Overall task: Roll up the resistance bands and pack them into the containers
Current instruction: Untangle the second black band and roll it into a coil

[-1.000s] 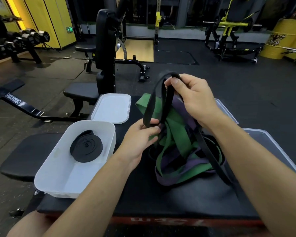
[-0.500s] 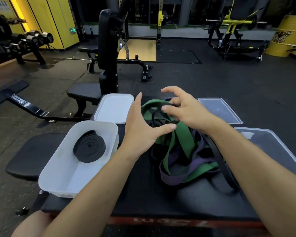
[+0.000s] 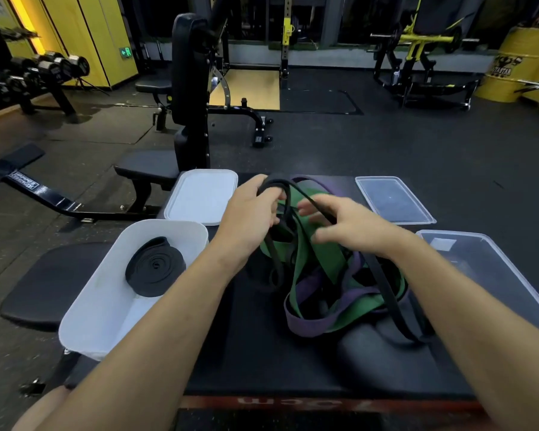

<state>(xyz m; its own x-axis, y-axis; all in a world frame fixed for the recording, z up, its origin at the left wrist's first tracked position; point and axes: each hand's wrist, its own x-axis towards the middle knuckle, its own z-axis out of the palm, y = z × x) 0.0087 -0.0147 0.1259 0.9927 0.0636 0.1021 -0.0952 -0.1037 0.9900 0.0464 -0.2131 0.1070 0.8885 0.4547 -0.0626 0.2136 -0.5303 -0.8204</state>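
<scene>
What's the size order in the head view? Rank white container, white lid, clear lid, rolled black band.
white container
white lid and clear lid: look alike, unranked
rolled black band: smallest, though nearer the camera

Both bare forearms reach forward from the lower edge and draw together over the middle. The left hand (image 3: 249,213) is raised with its back toward the camera, its fingers curled round a loop of the black band (image 3: 276,181). The right hand (image 3: 352,227) sits just beside it, palm down, its fingers (image 3: 307,209) pointing left and blurred, so its grip cannot be told.
</scene>
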